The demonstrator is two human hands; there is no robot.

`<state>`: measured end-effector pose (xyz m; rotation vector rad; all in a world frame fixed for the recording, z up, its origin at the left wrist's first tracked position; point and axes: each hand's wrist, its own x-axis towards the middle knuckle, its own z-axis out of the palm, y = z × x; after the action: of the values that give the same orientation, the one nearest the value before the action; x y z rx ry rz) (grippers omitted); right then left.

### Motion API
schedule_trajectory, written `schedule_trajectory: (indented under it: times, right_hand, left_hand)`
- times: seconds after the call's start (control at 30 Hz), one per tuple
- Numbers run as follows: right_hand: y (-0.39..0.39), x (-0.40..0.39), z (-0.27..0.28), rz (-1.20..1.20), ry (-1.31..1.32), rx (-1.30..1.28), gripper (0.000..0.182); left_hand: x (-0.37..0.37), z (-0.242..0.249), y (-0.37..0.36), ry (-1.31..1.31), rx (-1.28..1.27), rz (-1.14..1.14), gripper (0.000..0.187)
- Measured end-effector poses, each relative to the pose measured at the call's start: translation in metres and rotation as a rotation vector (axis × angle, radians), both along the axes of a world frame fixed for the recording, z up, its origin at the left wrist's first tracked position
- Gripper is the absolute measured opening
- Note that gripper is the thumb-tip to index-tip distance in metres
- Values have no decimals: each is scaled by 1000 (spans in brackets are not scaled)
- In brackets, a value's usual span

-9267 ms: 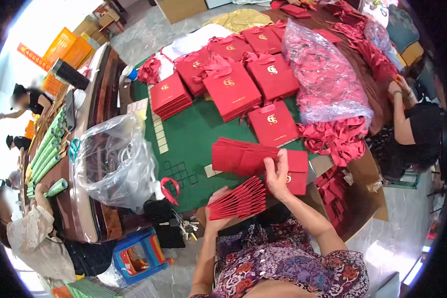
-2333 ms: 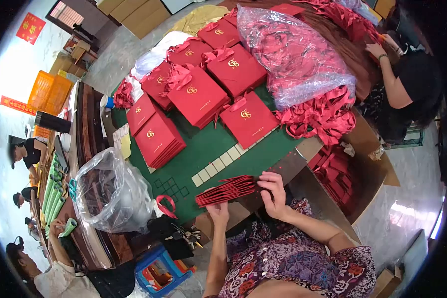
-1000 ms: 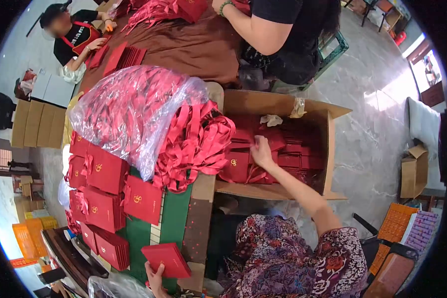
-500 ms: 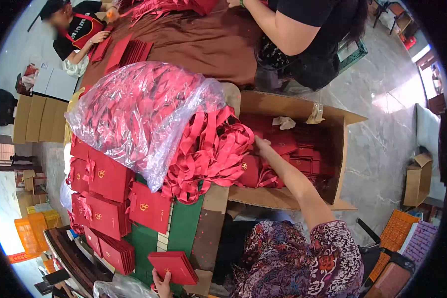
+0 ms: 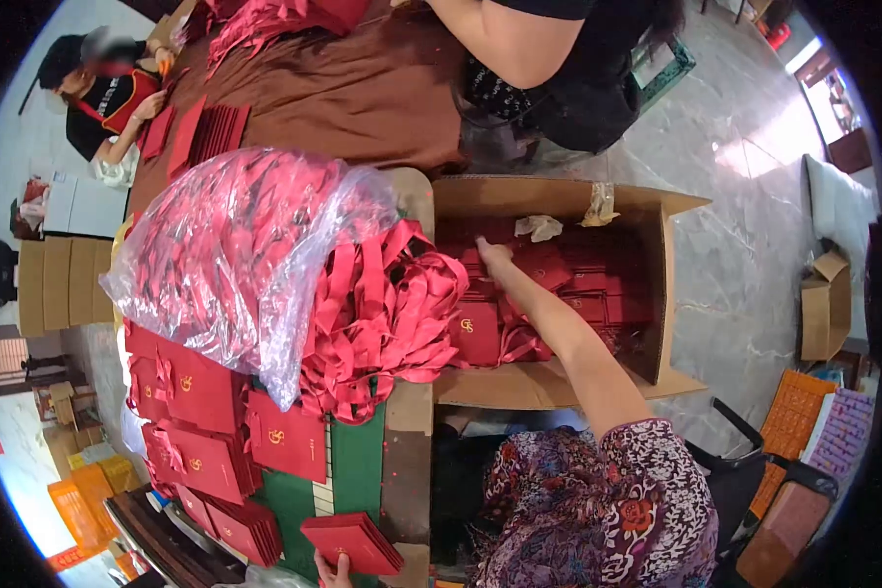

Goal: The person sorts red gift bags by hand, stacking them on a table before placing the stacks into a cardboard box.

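My left hand [image 5: 333,570] holds a small stack of red gift bags [image 5: 351,544] at the table's near edge, thumb on top. My right hand [image 5: 496,255] reaches into a cardboard box [image 5: 549,390] on the right and is over packed red bags [image 5: 590,282]; its fingers are small and partly hidden. Between the box and the table's left part lies a heap of red ribbons [image 5: 387,314], spilling from a clear plastic bag [image 5: 230,235]. Stacks of red bags with gold print [image 5: 206,397] stand on the green surface at the left.
A co-worker in a cap [image 5: 103,98] handles red pieces at the far left of the brown cloth [image 5: 363,98]. Another person in black [image 5: 559,88] is beyond the box. Crumpled paper [image 5: 539,227] and tape [image 5: 601,204] are at the box's far side.
The view has shifted, so the table and box appear further left. My right hand has moved further in from the box's left edge. My left hand still holds its stack.
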<state>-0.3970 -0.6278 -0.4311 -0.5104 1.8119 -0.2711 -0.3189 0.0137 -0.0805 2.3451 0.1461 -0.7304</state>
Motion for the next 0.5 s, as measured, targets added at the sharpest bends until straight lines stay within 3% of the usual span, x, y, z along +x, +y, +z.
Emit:
schedule_trajectory:
  times: [0.07, 0.17, 0.2, 0.27, 0.37, 0.47, 0.5]
  right_hand:
    - [-15, -4, -84, 216, -152, -60, 88]
    - [-21, -10, -37, 254, -101, -77, 88]
    - [-23, -8, -34, 246, -99, -72, 88]
    - [-34, -6, -34, 339, -13, -180, 85]
    - [-51, 0, -87, 384, -77, -344, 81]
    - [-56, 1, -47, 531, 38, -460, 69]
    - [-56, -2, -62, 528, 41, -455, 69]
  left_hand:
    - [6, -16, 28, -30, 0, -54, 69]
    - [8, -20, 33, -117, 80, -124, 69]
    - [7, -14, 26, -62, 97, -49, 68]
    - [4, -2, 9, -5, 116, 17, 68]
    - [4, 4, -2, -7, 152, -13, 66]
    - [6, -7, 11, -29, 38, 6, 68]
    - [5, -6, 9, -30, 15, -3, 68]
